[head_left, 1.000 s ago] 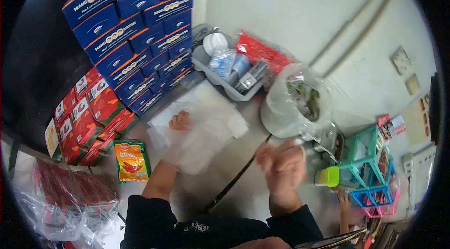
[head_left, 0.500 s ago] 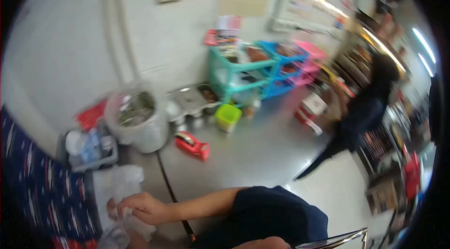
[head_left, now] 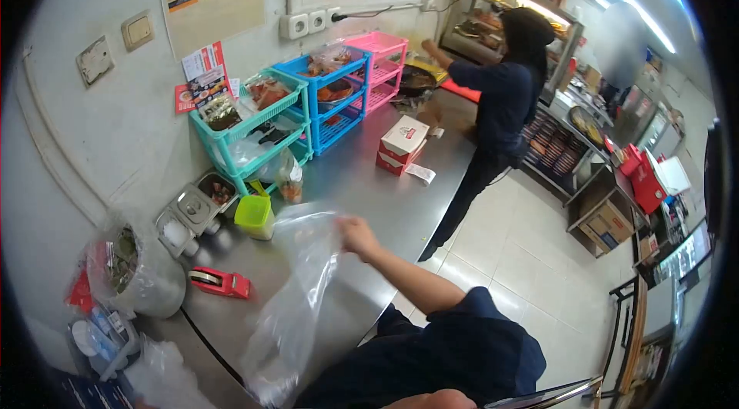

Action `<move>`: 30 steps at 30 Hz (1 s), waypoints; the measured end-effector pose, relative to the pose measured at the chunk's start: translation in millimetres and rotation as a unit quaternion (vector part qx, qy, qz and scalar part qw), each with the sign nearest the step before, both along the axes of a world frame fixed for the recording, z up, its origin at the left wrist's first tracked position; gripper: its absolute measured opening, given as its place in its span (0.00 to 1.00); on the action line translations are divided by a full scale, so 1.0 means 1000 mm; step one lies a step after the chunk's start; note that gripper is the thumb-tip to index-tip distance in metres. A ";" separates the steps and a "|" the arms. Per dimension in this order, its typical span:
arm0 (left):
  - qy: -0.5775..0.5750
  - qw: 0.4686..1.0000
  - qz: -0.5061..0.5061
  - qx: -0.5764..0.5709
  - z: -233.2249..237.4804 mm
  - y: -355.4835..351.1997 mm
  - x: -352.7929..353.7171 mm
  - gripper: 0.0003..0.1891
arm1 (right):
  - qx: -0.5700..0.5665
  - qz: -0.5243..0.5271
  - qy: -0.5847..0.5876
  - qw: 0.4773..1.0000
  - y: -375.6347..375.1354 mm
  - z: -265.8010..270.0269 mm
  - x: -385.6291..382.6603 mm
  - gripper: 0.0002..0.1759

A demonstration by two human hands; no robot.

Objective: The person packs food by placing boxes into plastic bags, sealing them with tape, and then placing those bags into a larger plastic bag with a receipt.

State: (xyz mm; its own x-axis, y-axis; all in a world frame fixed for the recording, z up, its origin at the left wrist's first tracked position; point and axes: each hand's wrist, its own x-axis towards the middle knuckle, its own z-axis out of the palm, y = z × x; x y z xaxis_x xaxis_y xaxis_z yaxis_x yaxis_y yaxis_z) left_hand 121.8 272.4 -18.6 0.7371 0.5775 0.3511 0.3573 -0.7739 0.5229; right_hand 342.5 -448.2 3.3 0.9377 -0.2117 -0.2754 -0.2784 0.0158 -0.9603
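My right hand (head_left: 358,237) is closed on the top edge of a clear plastic bag (head_left: 296,309), holding it up over the steel counter. The bag hangs long and loose towards the bottom of the view. My left hand does not show. Near the bag are a red tape dispenser (head_left: 221,283) and a yellow-green plastic cup (head_left: 255,215). More thin plastic bags (head_left: 168,374) lie crumpled at the lower left, beside a grey basket (head_left: 108,343) of small items.
A bag-lined bucket (head_left: 158,286) and steel containers (head_left: 192,207) stand along the wall. Behind are green (head_left: 258,128), blue (head_left: 331,101) and pink (head_left: 382,70) racks. A red-white box (head_left: 402,145) and a paper slip (head_left: 420,172) lie on the counter (head_left: 350,178). A co-worker (head_left: 500,93) stands at its far end.
My right hand has moved from the stack of bags at the lower left, up and to the right, drawing out a clear plastic bag. The view has turned right; the co-worker's arm reaches towards the back.
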 end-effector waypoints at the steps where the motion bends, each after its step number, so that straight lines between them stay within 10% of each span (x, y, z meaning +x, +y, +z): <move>1: -0.054 0.994 -0.070 -0.066 0.009 -0.013 0.013 0.22 | -0.004 -0.046 0.059 0.997 -0.031 -0.019 -0.009 0.14; 3: -0.103 0.963 -0.170 -0.184 0.030 -0.107 0.040 0.21 | -0.190 0.084 0.015 0.978 -0.120 -0.146 -0.002 0.16; 4: -0.143 0.927 -0.213 -0.272 0.065 -0.211 0.056 0.16 | 0.054 -0.032 0.123 0.990 -0.122 -0.106 -0.014 0.17; 10: 0.173 0.855 -0.300 -0.386 -0.059 -0.544 0.133 0.12 | 0.076 0.010 0.126 0.989 -0.188 -0.114 -0.005 0.19; 13: 0.230 0.888 -0.226 -0.327 -0.066 -0.616 0.150 0.19 | 0.245 -0.073 0.251 0.933 -0.210 -0.104 -0.005 0.21; 16: 0.022 0.957 -0.279 -0.073 -0.063 -0.658 0.137 0.25 | 0.379 0.000 0.214 0.900 -0.235 -0.118 -0.011 0.24; 20: 0.151 0.854 -0.495 -0.053 -0.088 -0.684 0.105 0.27 | 0.259 0.016 0.241 0.935 -0.235 -0.105 -0.002 0.22; 26: 0.161 0.881 -0.444 -0.029 -0.095 -0.662 0.112 0.13 | -0.018 0.162 0.261 0.951 -0.268 -0.114 0.015 0.18; 28: 0.120 0.879 -0.461 -0.020 -0.058 -0.662 0.130 0.08 | -0.429 0.150 -0.079 0.887 -0.267 -0.108 0.014 0.21; 30: 0.150 0.875 -0.461 -0.008 -0.023 -0.668 0.146 0.08 | -0.450 0.271 -0.184 0.831 -0.257 -0.070 0.029 0.33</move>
